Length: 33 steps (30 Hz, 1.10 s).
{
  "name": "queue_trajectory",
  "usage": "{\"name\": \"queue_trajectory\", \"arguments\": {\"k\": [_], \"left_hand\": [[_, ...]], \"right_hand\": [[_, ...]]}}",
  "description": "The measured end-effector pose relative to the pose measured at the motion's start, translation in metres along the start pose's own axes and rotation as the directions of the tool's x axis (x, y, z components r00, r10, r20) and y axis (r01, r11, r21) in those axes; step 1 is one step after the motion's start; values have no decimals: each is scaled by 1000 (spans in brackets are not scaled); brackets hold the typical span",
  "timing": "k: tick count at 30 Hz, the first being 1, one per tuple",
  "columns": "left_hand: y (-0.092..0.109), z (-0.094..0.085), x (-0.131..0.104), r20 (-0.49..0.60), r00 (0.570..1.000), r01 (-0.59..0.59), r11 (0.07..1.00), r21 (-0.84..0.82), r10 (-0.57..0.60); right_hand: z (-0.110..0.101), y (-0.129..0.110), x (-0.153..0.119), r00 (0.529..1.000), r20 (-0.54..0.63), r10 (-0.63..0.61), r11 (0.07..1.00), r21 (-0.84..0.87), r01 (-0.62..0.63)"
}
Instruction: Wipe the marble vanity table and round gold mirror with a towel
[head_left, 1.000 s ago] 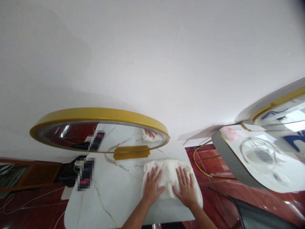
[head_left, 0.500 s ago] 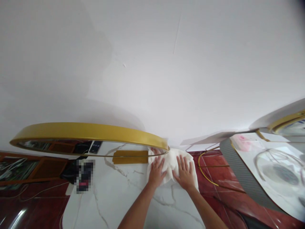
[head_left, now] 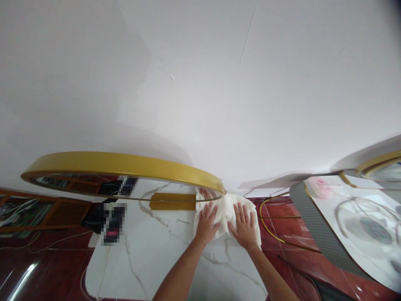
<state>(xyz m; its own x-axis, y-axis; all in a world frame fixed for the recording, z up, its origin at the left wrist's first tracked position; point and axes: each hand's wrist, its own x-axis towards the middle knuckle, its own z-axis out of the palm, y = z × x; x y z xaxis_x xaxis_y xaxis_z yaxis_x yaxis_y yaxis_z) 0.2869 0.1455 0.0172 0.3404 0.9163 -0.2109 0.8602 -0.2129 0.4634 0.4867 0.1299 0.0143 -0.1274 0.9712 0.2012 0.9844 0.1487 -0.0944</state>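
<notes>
A white cloth [head_left: 224,213] lies spread on the right end of a white marble-patterned table [head_left: 150,259], against the wall. My left hand [head_left: 206,223] rests flat on the cloth's left part with its fingers spread. On the right part lies my right hand [head_left: 244,225], palm down, fingers apart. Just beyond my left hand is the lower right rim of a gold-framed mirror [head_left: 131,165], which reflects fingers and cloth. A gold plate [head_left: 172,201] sits on the table left of the cloth.
A blurred-out dark object [head_left: 113,223] lies at the table's left edge, near a black bag [head_left: 94,217]. To the right, past red floor tiles [head_left: 282,213], stands a second white table [head_left: 338,209] with a fan and a pink package [head_left: 322,187].
The view has shifted slightly, so the mirror and table appear a little higher and further right. Both hands stay flat on the cloth in nearly the same place.
</notes>
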Motion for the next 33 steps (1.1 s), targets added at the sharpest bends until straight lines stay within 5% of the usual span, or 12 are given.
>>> {"name": "queue_trajectory", "arguments": {"k": [15, 21, 26, 33], "left_hand": [[10, 15, -99, 156, 979, -116, 987, -108, 132], [4, 12, -127, 194, 967, -136, 979, -154, 164], [-19, 3, -147, 190, 965, -156, 979, -128, 179], [-81, -15, -190, 145, 976, -162, 986, -24, 164]], "right_hand": [[-16, -4, -126, 999, 51, 4, 1000, 16, -5], [-18, -20, -156, 999, 31, 15, 1000, 21, -16], [-19, -49, -163, 999, 40, -5, 1000, 27, 4], [-20, -114, -158, 991, 100, -89, 996, 32, 86]]}}
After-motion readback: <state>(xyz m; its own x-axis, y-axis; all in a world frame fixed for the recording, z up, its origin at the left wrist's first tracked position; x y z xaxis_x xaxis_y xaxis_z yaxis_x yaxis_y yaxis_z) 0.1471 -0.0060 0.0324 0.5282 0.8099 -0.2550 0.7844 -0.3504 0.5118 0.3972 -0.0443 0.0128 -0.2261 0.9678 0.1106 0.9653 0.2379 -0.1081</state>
